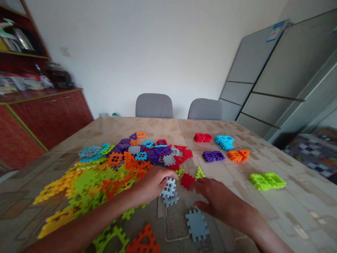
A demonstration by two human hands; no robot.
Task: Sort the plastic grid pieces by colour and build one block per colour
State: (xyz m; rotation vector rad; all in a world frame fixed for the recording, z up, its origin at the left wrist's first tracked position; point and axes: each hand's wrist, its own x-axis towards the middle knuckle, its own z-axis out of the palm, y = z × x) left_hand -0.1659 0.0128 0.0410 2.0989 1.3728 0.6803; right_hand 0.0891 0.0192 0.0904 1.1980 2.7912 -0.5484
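Note:
In the head view my left hand [155, 181] is closed on a light grey window tile [169, 188], a toothed plastic building piece. Another grey tile [171, 200] sits right under it; whether the hand grips that too is hidden. My right hand [214, 195] is open, palm down, its fingers stretched toward a red square tile [187, 180]. The fingertips reach the red tile's edge, and I cannot tell if they touch it. A grey square tile [197, 225] lies flat below my right thumb. Just beyond the fingers is a small lime triangle tile [199, 173].
A mixed pile of yellow, lime, orange and purple tiles [86, 181] spreads across the left. On the right stand sorted stacks: red [202, 137], blue [224, 142], purple [213, 156], orange [238, 155] and lime [267, 180]. Two grey chairs [154, 105] stand behind the table [263, 151].

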